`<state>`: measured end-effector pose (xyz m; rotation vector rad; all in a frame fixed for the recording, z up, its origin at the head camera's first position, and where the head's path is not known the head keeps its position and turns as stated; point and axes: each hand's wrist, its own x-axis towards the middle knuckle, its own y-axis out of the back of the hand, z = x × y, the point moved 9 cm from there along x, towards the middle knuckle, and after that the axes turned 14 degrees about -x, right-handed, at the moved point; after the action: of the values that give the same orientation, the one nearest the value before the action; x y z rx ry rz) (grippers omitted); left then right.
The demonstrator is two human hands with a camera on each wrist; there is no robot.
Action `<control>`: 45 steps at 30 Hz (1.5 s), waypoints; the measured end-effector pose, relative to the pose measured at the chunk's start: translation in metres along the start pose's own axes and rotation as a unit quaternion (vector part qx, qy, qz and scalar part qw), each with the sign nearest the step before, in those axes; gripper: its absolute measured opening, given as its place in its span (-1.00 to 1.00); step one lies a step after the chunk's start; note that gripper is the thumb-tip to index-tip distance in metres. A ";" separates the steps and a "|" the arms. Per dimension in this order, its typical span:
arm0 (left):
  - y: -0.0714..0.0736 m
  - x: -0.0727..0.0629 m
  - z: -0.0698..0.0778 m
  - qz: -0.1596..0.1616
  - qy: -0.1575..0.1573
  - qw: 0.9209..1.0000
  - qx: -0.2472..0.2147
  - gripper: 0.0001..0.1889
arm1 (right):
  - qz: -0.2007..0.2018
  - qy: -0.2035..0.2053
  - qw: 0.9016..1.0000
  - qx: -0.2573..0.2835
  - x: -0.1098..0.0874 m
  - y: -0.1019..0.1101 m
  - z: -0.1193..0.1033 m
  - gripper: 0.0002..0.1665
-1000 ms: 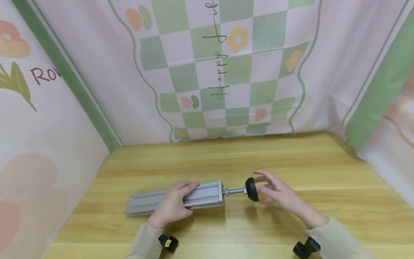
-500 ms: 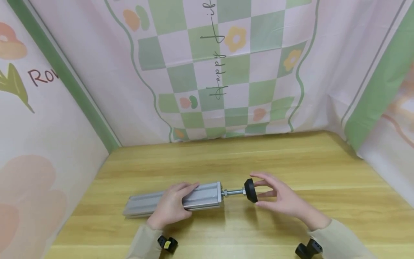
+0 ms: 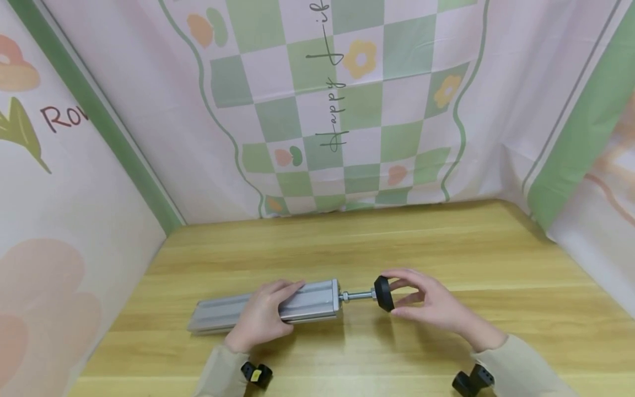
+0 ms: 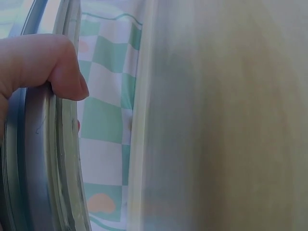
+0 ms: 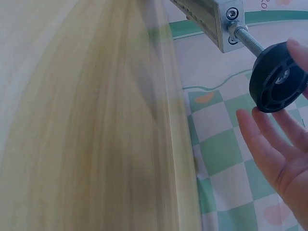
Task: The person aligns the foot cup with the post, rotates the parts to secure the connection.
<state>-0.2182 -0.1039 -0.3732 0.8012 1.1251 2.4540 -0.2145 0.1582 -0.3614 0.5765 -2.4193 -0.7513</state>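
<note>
A length of silver aluminium profile (image 3: 312, 300) lies crosswise, seemingly raised a little off the table. My left hand (image 3: 263, 317) grips it around the middle, thumb on the near side and fingers over the top. In the left wrist view, one bent finger (image 4: 62, 72) hooks over the profile's edge (image 4: 41, 144). From the right end plate sticks a threaded rod (image 5: 249, 41) with nuts, carrying a round black levelling foot (image 3: 383, 293). My right hand (image 3: 436, 304) pinches the foot's rim between thumb and fingertips; the right wrist view shows its hollow, ribbed underside.
The wood-grain table (image 3: 317, 242) runs back to a hanging cloth (image 3: 367, 121) with green and white checks. Printed cloth walls stand on the left (image 3: 59, 209) and right (image 3: 595, 231). Black wrist cameras (image 3: 473, 380) sit at both sleeves.
The right hand's fingers have spread from the foot's face out to its rim, thumb below and index finger above. The left hand keeps its grip; the profile has hardly moved.
</note>
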 end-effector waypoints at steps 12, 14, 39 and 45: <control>0.000 0.000 0.002 0.003 -0.004 1.000 0.003 -0.12 | -0.051 -0.139 0.985 0.089 0.000 -0.009 0.013 -0.35; 0.000 0.000 0.002 0.002 -0.003 1.000 0.004 -0.12 | -0.056 -0.164 0.980 0.093 0.000 -0.010 0.015 -0.35; -0.005 0.000 0.001 -0.011 -0.009 1.000 0.001 -0.13 | -0.017 -0.092 0.995 0.041 0.000 -0.004 0.007 -0.26; -0.004 -0.001 0.001 -0.014 0.002 1.000 -0.002 -0.13 | -0.010 -0.023 0.999 0.021 -0.003 -0.003 0.003 -0.14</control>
<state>-0.2168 -0.1010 -0.3764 0.7743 1.1255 2.4354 -0.2132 0.1589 -0.3664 0.6068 -2.4802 -0.7295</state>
